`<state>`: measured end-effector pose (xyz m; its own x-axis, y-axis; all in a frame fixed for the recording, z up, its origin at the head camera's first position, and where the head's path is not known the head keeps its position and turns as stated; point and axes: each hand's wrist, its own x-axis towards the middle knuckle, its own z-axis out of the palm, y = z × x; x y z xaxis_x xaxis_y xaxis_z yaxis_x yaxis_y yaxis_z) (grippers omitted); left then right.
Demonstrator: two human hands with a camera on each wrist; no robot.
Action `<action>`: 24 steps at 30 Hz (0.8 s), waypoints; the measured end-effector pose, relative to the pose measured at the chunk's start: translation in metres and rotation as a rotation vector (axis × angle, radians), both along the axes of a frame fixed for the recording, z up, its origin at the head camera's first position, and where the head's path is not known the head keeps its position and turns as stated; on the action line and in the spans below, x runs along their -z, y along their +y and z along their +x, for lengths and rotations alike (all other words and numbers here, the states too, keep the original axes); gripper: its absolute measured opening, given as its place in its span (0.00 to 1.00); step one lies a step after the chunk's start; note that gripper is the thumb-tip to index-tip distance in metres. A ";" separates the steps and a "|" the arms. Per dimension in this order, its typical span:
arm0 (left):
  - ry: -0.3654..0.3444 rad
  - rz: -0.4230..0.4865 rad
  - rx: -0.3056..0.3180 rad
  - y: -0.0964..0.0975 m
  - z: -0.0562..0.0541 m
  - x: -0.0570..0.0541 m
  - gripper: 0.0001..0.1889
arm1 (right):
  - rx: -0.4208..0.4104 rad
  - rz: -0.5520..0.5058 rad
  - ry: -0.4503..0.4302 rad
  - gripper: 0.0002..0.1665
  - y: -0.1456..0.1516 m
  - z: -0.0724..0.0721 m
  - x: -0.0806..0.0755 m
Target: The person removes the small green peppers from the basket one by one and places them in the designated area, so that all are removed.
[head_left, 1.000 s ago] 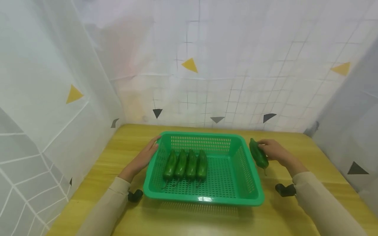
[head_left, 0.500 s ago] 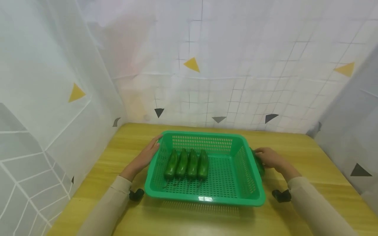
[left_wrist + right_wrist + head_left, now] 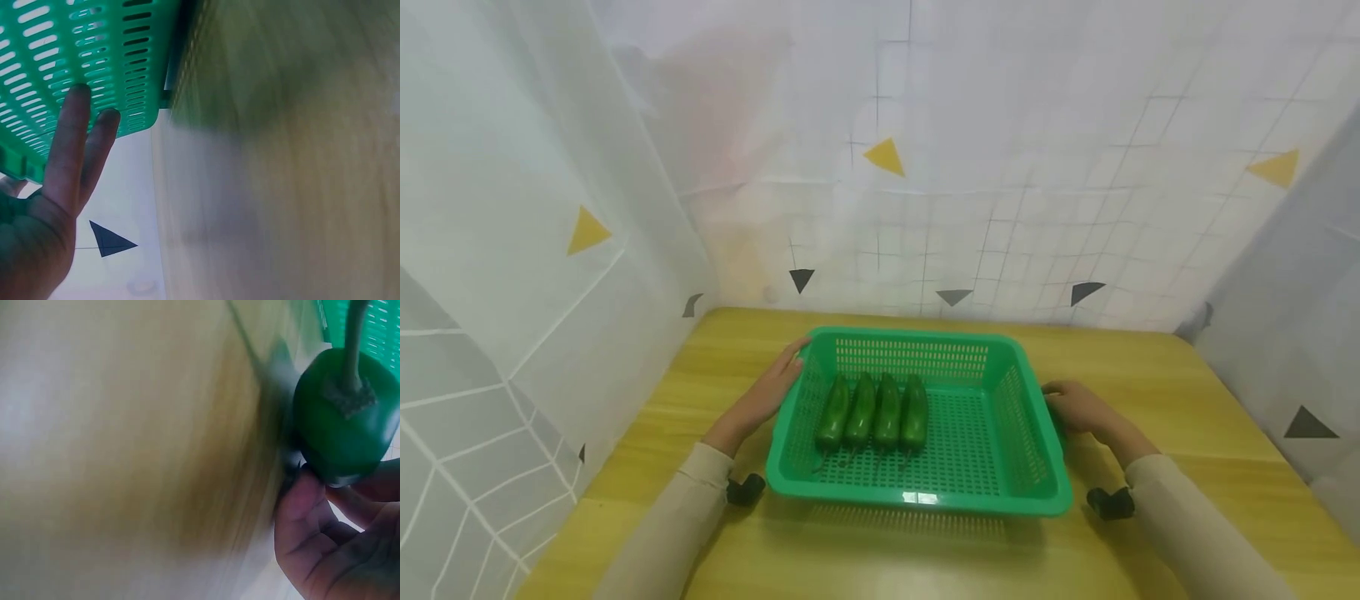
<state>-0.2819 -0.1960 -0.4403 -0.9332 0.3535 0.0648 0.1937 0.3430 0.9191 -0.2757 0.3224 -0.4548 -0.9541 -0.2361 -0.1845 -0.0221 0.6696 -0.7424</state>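
Note:
A green plastic basket (image 3: 917, 504) with slotted walls holds several long green peppers (image 3: 887, 412) side by side, stems toward the person. My left hand (image 3: 767, 392) rests at the basket's left side; in the left wrist view two straight fingers (image 3: 70, 137) lie against its outer slotted wall. Beside the basket's right wall, my right hand (image 3: 1078, 408) holds another green pepper (image 3: 344, 431) between thumb and fingers. That pepper is low over the table, its stem end facing the right wrist camera. In the head view the basket rim mostly hides it.
The yellow wood-grain table (image 3: 902, 558) carries the basket at its middle. White sheeting (image 3: 925, 208) with grid lines and triangles encloses the back and sides. Dark wrist cameras (image 3: 1111, 503) sit at both sleeves.
My right hand has brought the green pepper down and left, from raised in plain view to low behind the basket's right rim. My left hand stays at the basket's left side.

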 end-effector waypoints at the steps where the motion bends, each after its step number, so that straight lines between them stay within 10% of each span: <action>1: -0.004 0.008 -0.002 0.000 -0.001 0.000 0.28 | 0.004 0.008 0.006 0.23 -0.001 0.000 -0.001; 24: 0.006 0.014 0.007 0.000 0.000 0.000 0.28 | 0.021 0.108 0.135 0.29 -0.009 -0.004 -0.025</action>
<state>-0.2822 -0.1961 -0.4405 -0.9302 0.3592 0.0755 0.2019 0.3287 0.9226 -0.2800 0.3136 -0.4299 -0.9764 -0.2017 -0.0773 -0.1022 0.7468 -0.6572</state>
